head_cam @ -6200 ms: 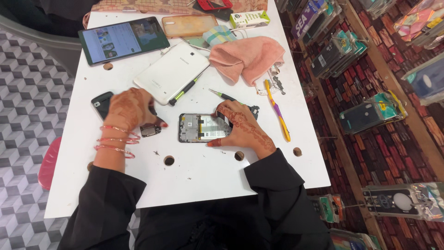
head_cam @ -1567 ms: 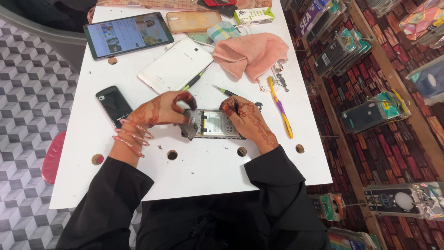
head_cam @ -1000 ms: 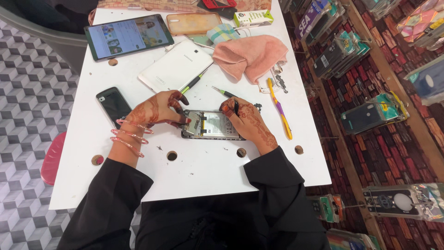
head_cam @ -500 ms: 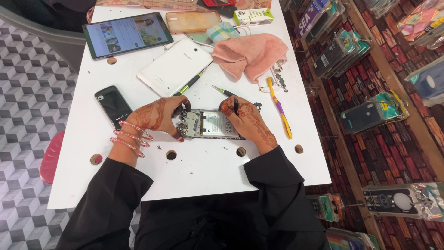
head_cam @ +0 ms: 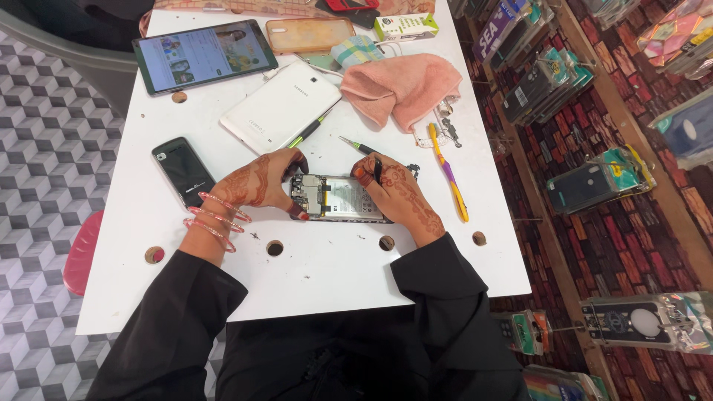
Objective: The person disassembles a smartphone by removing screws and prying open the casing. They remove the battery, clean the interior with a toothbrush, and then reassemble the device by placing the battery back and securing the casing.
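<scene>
Left hand (head_cam: 260, 182) curled on left end of opened phone (head_cam: 338, 199), fingers bent over its top corner, thumb at lower left edge, pinning it flat. Right hand (head_cam: 394, 194) on right end of same phone, fingers closed round a thin dark tool (head_cam: 377, 171) held upright-ish at the phone's upper right edge; tip contact not readable. Phone back off, innards and pale battery showing, lying flat near middle of desk (head_cam: 334, 275), closer to near edge. Pink bangles (head_cam: 215, 219) on left wrist, black sleeves on both arms.

Just beyond the hands: green-tipped screwdriver (head_cam: 355, 144), slanted, near right hand. Green pen-like tool (head_cam: 306, 134) touching lower edge of white tablet (head_cam: 281, 106), which sits face down, tilted, toward far side. Black phone (head_cam: 183, 171) left of left hand, apart from it, screen up, dark. Yellow-purple toothbrush (head_cam: 447, 172) right of right hand, pointing at far-near line, close to right edge. Small metal bits (head_cam: 445, 132) at brush head.

Farther out: pink cloth (head_cam: 401, 85) bunched, far right. Lit tablet (head_cam: 204, 56) at far left corner. Phone in orange-tan case (head_cam: 310, 34) at far edge. Small white-green box (head_cam: 405, 27) beside it. Round holes (head_cam: 275, 247) in desk top near hands.
</scene>
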